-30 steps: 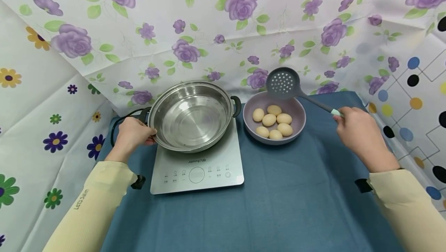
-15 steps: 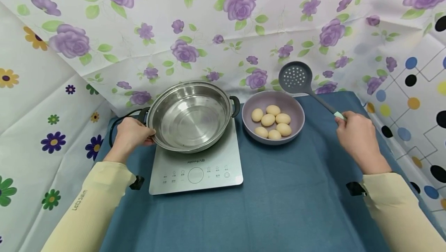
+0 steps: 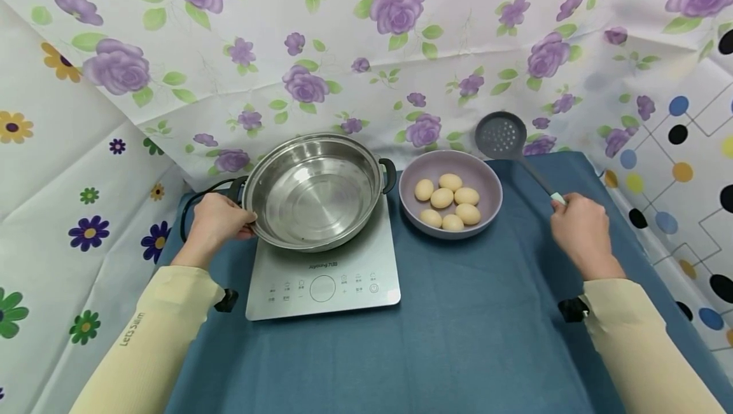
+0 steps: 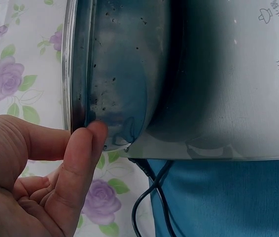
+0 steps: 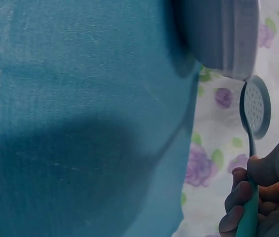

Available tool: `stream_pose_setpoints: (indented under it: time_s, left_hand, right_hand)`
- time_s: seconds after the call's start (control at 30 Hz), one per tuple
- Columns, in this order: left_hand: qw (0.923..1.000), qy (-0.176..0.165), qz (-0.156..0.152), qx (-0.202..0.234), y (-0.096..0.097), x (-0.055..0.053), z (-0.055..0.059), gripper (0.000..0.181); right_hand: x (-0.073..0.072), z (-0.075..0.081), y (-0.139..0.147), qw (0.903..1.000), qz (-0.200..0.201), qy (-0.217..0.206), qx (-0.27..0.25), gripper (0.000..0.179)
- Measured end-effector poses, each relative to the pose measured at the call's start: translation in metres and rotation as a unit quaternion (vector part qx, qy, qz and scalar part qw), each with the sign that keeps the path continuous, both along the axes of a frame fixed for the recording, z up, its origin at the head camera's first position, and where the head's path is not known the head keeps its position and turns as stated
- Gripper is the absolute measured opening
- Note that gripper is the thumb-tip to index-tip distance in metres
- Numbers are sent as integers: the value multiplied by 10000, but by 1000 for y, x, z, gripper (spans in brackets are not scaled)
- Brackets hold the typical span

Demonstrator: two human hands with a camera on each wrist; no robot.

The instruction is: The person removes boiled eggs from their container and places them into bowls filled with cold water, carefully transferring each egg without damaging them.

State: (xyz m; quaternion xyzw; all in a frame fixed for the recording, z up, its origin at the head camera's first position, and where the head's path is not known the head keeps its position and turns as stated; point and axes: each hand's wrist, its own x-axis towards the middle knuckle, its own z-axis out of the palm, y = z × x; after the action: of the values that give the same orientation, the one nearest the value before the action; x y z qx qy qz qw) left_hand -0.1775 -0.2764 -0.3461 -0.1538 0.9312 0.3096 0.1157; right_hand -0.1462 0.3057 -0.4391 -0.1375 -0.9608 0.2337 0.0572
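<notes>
A wide stainless steel pot (image 3: 321, 201) with black side handles stands on the induction cooktop (image 3: 321, 299). My left hand (image 3: 220, 220) pinches the pot's rim at its left side; the left wrist view shows thumb and fingertips (image 4: 97, 133) at the rim. On the right, my right hand (image 3: 584, 233) grips the mint-green handle of a grey skimmer (image 3: 501, 136), its perforated head held up beyond the bowl's right back edge. A mauve bowl (image 3: 487, 191) with several light-brown eggs (image 3: 441, 198) sits between pot and right hand.
A blue cloth (image 3: 475, 331) covers the table. Flowered sheeting (image 3: 395, 39) hangs close behind the pot and bowl, with patterned sheets at both sides. A black cord (image 4: 154, 190) runs behind the cooktop's left side.
The skimmer's head has moved right, away from above the bowl, rising and then dropping a little. My right hand has shifted slightly lower in view. The left hand stays on the pot's rim.
</notes>
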Motion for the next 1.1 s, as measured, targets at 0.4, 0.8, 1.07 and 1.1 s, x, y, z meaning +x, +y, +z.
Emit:
stream_pose_setpoints:
  time_s: [0.4, 0.8, 1.07, 1.1]
  left_hand:
    - [10000, -35, 0, 18, 1, 0, 1, 27]
    - [10000, -81, 47, 7, 0, 0, 0, 27]
    - [10000, -92, 6, -31, 0, -1, -1, 28]
    - [10000, -94, -7, -18, 0, -1, -1, 28]
  right_hand:
    - [2, -15, 11, 9998, 3, -113, 134, 39]
    - [8, -19, 14, 9991, -101, -380, 130, 40]
    - [9, -22, 14, 9969, -227, -743, 110, 39]
    - [9, -22, 14, 9967, -238, -769, 111, 38]
